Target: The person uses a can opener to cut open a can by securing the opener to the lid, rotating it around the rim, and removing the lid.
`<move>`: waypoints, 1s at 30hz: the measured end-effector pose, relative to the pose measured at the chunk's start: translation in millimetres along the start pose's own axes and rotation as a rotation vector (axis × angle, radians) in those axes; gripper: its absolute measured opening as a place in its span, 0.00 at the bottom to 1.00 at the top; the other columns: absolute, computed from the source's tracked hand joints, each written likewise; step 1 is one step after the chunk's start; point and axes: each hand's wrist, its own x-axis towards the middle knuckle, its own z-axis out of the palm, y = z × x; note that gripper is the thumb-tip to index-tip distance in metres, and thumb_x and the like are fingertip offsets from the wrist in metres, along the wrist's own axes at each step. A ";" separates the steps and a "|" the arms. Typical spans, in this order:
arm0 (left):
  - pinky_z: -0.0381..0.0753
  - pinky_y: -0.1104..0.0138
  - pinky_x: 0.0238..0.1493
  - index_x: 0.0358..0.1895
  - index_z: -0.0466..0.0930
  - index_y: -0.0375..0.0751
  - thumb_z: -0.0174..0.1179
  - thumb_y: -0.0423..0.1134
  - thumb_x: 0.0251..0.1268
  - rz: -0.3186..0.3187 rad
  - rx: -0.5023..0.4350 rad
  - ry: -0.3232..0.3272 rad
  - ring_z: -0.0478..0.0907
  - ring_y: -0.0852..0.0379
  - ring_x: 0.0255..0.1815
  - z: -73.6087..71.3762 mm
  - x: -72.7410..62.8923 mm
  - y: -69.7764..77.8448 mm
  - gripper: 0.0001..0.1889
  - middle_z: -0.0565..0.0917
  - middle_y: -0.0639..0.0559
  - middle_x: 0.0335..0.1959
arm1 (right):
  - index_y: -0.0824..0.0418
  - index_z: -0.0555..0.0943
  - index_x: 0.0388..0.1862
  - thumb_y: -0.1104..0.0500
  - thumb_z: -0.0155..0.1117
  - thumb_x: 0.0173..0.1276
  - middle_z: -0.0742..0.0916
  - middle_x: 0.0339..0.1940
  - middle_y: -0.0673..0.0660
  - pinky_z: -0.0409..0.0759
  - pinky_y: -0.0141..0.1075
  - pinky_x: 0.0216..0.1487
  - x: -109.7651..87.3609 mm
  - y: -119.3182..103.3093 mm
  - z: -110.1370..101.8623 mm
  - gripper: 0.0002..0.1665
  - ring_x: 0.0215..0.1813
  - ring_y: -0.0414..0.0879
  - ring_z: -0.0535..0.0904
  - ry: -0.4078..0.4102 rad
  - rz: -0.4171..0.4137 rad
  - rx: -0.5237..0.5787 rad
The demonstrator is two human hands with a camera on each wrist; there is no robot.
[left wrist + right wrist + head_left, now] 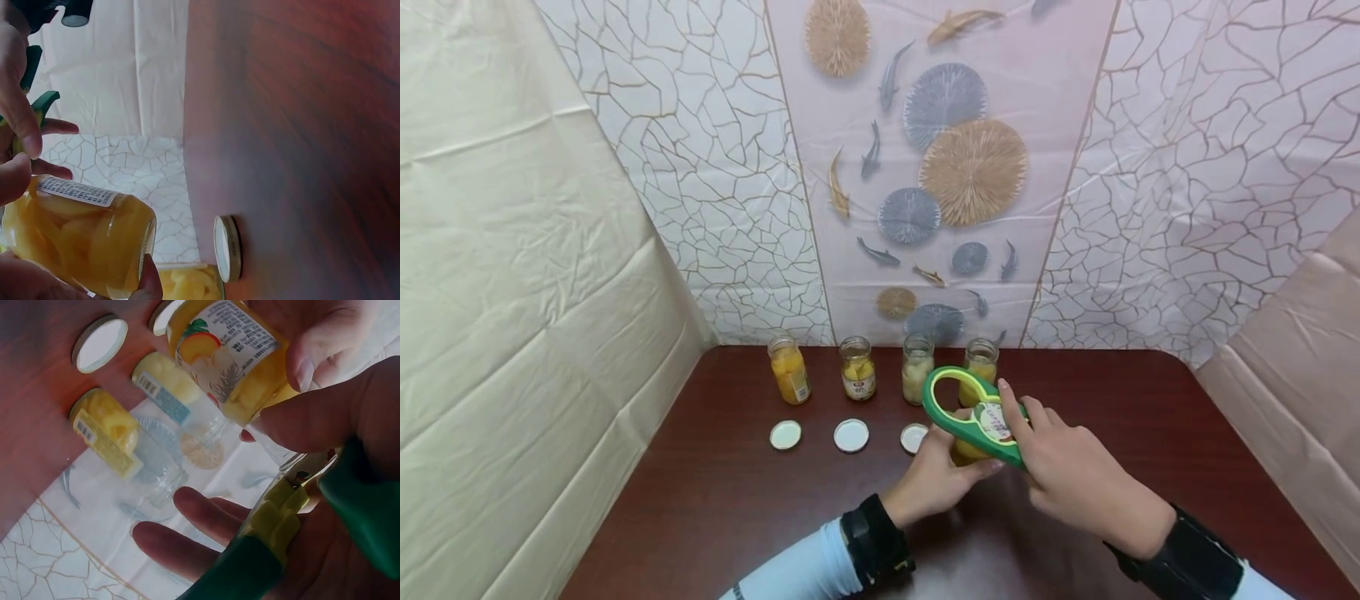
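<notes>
My left hand (934,479) grips a glass jar (81,244) of yellow fruit pieces round its body. In the right wrist view a printed label with a fruit picture shows on that jar. With my right hand (1067,471) I hold a green jar opener (977,435) over the jar's top, its yellow toothed inner edge (275,519) close at the neck. The right thumb (312,419) lies along the glass near the neck, while other fingers (175,550) extend past the opener. Opener and hand hide the jar's lid. The held jar is tilted in the wrist views.
Several lidless jars stand along the table's back edge: orange fruit (788,375), yellow fruit (858,371), pale fruit (917,375), and another yellow one (981,360) behind the opener. White-lined lids (786,435), (851,436), (913,438) lie before them on the brown table (715,500).
</notes>
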 end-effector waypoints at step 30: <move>0.79 0.68 0.68 0.76 0.68 0.59 0.67 0.46 0.77 0.046 0.029 -0.180 0.76 0.63 0.71 -29.5 1.6 -11.3 0.29 0.76 0.53 0.73 | 0.64 0.63 0.84 0.64 0.81 0.51 0.80 0.47 0.61 0.64 0.29 0.23 14.9 0.4 6.8 0.61 0.28 0.39 0.64 0.064 -0.113 -0.053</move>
